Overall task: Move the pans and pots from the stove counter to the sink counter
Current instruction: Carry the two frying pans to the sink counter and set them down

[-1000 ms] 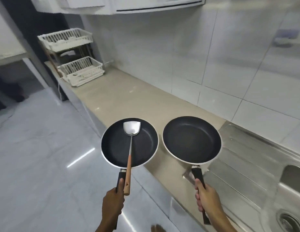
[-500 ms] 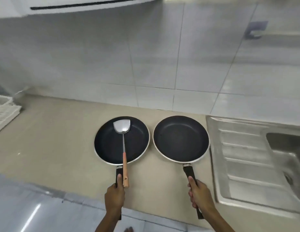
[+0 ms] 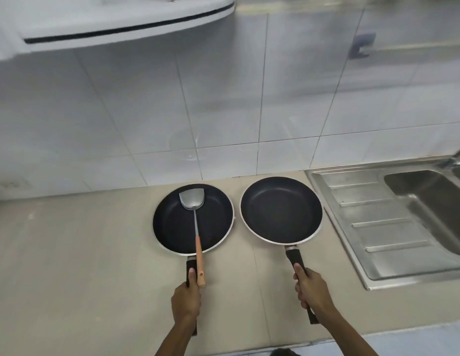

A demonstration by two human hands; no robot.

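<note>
Black nonstick, both pans sat at frame centre on the beige counter [image 3: 95, 253] beside the sink [image 3: 377, 227], left hand [image 3: 185, 299] wrapped around the spatula pan [image 3: 193, 219] handle, right hand [image 3: 312, 289] around the empty pan [image 3: 281, 209] handle, release apparently remaining.

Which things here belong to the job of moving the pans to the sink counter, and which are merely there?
Part of the job:
left pan, held by the left hand
right pan, held by the right hand
counter

Merely there:
spatula lying in the left pan
sink
wall tiles
</note>
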